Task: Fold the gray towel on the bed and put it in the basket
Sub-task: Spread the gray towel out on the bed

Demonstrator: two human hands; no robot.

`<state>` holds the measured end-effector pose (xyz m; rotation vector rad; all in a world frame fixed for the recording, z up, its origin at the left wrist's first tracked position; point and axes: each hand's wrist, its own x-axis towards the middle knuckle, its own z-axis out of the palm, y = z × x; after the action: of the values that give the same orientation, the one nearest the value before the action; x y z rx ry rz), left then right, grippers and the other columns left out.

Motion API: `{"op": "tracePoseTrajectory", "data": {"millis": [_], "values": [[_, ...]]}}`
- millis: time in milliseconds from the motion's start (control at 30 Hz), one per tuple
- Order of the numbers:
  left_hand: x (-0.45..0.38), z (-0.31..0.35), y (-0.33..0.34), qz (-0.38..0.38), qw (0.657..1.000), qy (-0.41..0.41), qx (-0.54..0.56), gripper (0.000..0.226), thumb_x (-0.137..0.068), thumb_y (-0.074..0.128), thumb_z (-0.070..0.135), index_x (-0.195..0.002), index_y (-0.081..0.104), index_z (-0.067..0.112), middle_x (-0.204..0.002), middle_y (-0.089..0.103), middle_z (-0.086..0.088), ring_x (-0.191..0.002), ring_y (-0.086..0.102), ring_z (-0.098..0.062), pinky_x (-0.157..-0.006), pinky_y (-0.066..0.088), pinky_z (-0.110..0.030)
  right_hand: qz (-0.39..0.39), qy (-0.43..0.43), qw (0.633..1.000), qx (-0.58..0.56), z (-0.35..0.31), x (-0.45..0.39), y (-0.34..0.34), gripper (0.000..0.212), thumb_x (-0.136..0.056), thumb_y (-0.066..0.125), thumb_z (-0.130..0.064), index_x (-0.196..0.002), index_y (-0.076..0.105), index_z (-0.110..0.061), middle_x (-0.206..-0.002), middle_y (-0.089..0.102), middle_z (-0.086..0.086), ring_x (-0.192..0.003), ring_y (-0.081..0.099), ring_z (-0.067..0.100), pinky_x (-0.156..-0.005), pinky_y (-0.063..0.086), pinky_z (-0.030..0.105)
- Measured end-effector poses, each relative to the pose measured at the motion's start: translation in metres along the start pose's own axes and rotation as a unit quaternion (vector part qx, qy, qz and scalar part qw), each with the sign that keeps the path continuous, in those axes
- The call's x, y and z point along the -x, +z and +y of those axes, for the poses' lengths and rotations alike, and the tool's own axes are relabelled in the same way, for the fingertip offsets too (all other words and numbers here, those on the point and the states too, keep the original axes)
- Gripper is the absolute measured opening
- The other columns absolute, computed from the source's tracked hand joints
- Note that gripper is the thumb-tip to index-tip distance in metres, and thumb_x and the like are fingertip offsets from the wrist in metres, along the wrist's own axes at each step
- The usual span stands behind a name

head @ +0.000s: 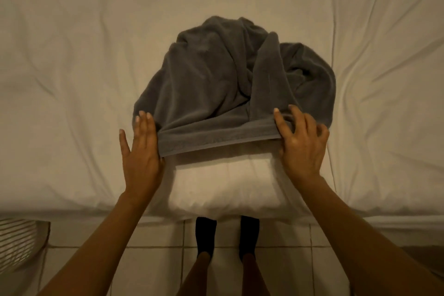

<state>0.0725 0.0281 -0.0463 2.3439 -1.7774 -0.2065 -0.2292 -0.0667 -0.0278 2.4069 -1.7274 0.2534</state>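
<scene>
Both hands are set at the hemmed near edge of the gray towel (230, 84), bunched mid-frame on the bed (72, 55): left hand (141, 151) flat, fingers straight; right hand (301, 144) curled onto the right corner.

Gray towel (230, 84) lay bunched on the bed (72, 55). Left hand (140, 151) flat at its near-left corner; right hand (301, 142) gripped the near-right corner.
</scene>
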Motion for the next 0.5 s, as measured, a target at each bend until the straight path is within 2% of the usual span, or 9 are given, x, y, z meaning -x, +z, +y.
{"op": "tracePoseTrajectory", "data": {"millis": [100, 167, 267, 333, 400, 467, 500], "values": [[-0.027, 0.002, -0.021, 0.016, 1.000, 0.016, -0.015, 0.056, -0.095, 0.034, 0.016, -0.146, 0.019, 0.000, -0.153, 0.025, -0.019, -0.143, 0.020, -0.029, -0.114, -0.018, -0.034, -0.068, 0.048, 0.996, 0.020, 0.022, -0.025, -0.023, 0.060, -0.075, 0.070, -0.008, -0.131, 0.052, -0.013, -0.136, 0.049, 0.019, -0.123, 0.043, 0.039, -0.101, 0.020, 0.052], [-0.050, 0.007, -0.036, 0.025, 0.999, 0.031, -0.025, 0.054, -0.096, 0.035, 0.019, -0.145, 0.024, -0.002, -0.150, 0.030, -0.020, -0.142, 0.024, -0.031, -0.114, -0.018, -0.034, -0.087, 0.067, 0.994, 0.027, 0.036, -0.041, -0.036, 0.061, -0.073, 0.071, -0.006, -0.131, 0.051, -0.009, -0.135, 0.050, 0.022, -0.127, 0.040, 0.042, -0.106, 0.014, 0.054], [-0.081, 0.006, -0.048, 0.008, 0.996, 0.057, -0.073, 0.057, -0.097, 0.046, 0.017, -0.145, 0.023, -0.002, -0.151, 0.029, -0.020, -0.142, 0.024, -0.032, -0.116, -0.004, -0.049, -0.105, 0.050, 0.992, 0.057, 0.058, -0.062, -0.049, 0.064, -0.073, 0.074, -0.010, -0.133, 0.049, -0.009, -0.135, 0.050, 0.022, -0.129, 0.038, 0.042, -0.109, 0.009, 0.056], [-0.099, 0.000, -0.057, -0.017, 0.994, 0.033, -0.105, 0.070, -0.088, 0.061, 0.013, -0.144, 0.021, -0.004, -0.150, 0.030, -0.022, -0.142, 0.024, -0.033, -0.114, 0.000, -0.053, -0.110, 0.050, 0.989, 0.080, 0.075, -0.070, -0.052, 0.066, -0.074, 0.075, -0.017, -0.134, 0.047, -0.010, -0.135, 0.050, 0.023, -0.131, 0.035, 0.041, -0.110, 0.004, 0.053], [-0.112, -0.008, -0.065, -0.042, 0.992, 0.007, -0.121, 0.082, -0.079, 0.071, 0.014, -0.142, 0.021, -0.004, -0.148, 0.034, -0.022, -0.141, 0.026, -0.032, -0.115, 0.001, -0.055, -0.109, 0.053, 0.988, 0.094, 0.091, -0.073, -0.055, 0.059, -0.082, 0.065, -0.023, -0.135, 0.045, -0.010, -0.137, 0.047, 0.024, -0.133, 0.032, 0.041, -0.110, 0.001, 0.053], [-0.120, -0.015, -0.070, -0.056, 0.989, 0.003, -0.133, 0.085, -0.075, 0.074, 0.013, -0.141, 0.023, -0.005, -0.146, 0.036, -0.023, -0.141, 0.027, -0.032, -0.115, 0.000, -0.054, -0.112, 0.053, 0.987, 0.100, 0.104, -0.070, -0.054, 0.053, -0.087, 0.046, -0.028, -0.136, 0.043, -0.009, -0.138, 0.044, 0.026, -0.135, 0.028, 0.041, -0.111, -0.001, 0.055], [-0.122, -0.017, -0.071, -0.055, 0.989, 0.001, -0.138, 0.083, -0.076, 0.073, 0.011, -0.141, 0.023, -0.005, -0.146, 0.035, -0.024, -0.141, 0.027, -0.031, -0.115, -0.001, -0.053, -0.115, 0.053, 0.987, 0.099, 0.109, -0.068, -0.053, 0.054, -0.086, 0.043, -0.029, -0.136, 0.043, -0.008, -0.139, 0.044, 0.026, -0.135, 0.028, 0.042, -0.111, -0.001, 0.055]]}}
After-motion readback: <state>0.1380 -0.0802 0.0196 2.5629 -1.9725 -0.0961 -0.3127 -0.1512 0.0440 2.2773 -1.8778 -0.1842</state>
